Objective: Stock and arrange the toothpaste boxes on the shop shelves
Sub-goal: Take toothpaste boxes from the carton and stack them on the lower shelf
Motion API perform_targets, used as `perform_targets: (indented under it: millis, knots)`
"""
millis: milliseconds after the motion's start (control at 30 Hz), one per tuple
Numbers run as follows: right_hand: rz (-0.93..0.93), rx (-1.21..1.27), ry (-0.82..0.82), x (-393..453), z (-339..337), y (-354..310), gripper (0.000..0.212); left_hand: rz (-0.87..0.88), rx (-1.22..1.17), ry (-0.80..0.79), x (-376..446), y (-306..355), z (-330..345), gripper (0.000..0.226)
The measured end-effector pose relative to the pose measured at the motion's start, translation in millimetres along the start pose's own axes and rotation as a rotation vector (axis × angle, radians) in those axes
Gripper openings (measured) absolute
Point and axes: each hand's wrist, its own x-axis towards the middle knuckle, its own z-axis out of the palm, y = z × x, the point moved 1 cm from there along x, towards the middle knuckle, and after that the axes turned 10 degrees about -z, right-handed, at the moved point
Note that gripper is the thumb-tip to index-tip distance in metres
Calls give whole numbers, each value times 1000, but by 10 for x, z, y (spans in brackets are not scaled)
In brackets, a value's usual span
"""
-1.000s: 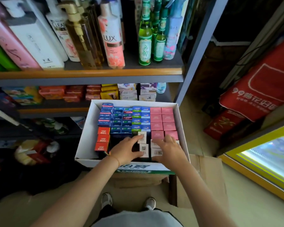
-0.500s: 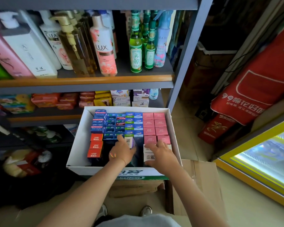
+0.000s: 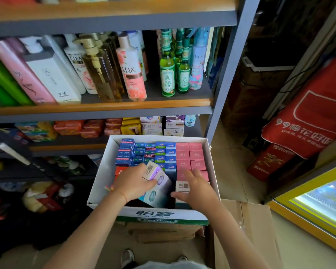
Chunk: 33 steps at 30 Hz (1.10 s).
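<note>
A white carton in front of me holds upright toothpaste boxes: blue ones at the back left, pink ones at the back right, red ones on the left. My left hand grips a white and purple toothpaste box, pulled partway up and tilted out of the carton's near middle. My right hand rests with spread fingers on the tops of the boxes at the near right, touching a white-ended box.
The shelf above carries shampoo and body-wash bottles and green glass bottles. Soap boxes fill the lower shelf. Brown cardboard boxes sit under and right of the carton. Red bags and a lit yellow-framed cabinet stand at right.
My left hand has closed round the white and purple box and lifted it, tilting, out of the row. The view has tipped upward, showing more of the shelves. My right hand stayed on the boxes.
</note>
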Motion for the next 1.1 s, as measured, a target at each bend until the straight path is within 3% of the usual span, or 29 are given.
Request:
perform_targets:
  millis: [67, 167, 300, 400, 500, 567, 700, 800, 967, 1100]
  knots:
    - [-56, 93, 74, 74, -59, -116, 89, 77, 16, 58, -141, -48, -379, 38]
    - [-126, 294, 41, 207, -127, -372, 101, 205, -24, 131, -330, -83, -918, 40]
    - [-157, 706, -153, 274, -352, -787, 75, 372, -303, 48, -546, -213, -1514, 42]
    - [-253, 830, -310, 239, -533, -1111, 51, 349, -557, -74, -612, -470, -1696, 49]
    - [-270, 963, -340, 205, -444, -1395, 60, 319, -841, -159, -622, -817, -1619, 39]
    - [-171, 1145, -295, 193, -248, -1547, 73, 266, -1007, -195, -646, -1149, -1497, 33]
    - [19, 1509, -296, 100, 153, -2055, 69, 152, -1223, -210, -803, -1965, -1355, 18]
    - [103, 1533, -400, 35, 525, -2638, 71, 51, -1323, -243, -982, -2623, -1366, 30]
    - [217, 1541, -529, -42, 1418, -3649, 71, 26, -1429, -242, -1274, -3778, -1370, 36]
    - [258, 1630, -693, -88, 2000, -4510, 86, -18, -1508, -194, -1533, -4604, -1415, 36]
